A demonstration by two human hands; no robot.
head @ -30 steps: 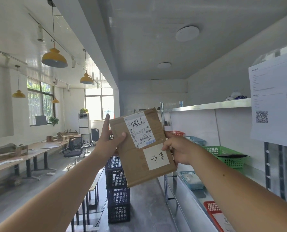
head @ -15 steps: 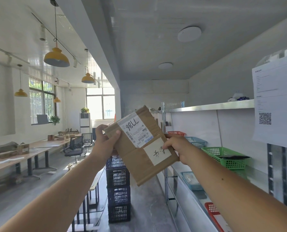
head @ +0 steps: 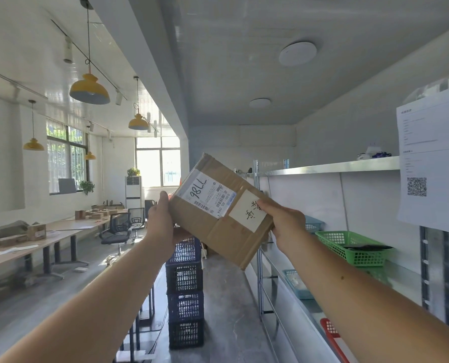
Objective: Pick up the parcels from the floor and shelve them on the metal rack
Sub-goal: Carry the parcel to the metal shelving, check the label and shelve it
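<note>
Both hands hold one brown cardboard parcel (head: 219,210) up in the air, tipped so one corner points down. The left hand (head: 163,221) wraps its fingers (head: 164,203) around the parcel's left edge. The right hand (head: 286,224) pinches the right edge, with its thumb on a white sticker (head: 248,214) that has handwriting. A printed shipping label (head: 209,196) lies between the two sets of fingers.

The parcel is near the metal rack (head: 323,167) but does not touch it. Just past the right fingers, the shelf under the top board is mostly bare. A green basket (head: 354,247) sits a little farther along, and a small blue basket (head: 313,224) peeks out behind the right hand. Below the left fingers stands a tall stack of dark blue crates (head: 184,292). The gray floor between the crates and the rack's edge is open.
</note>
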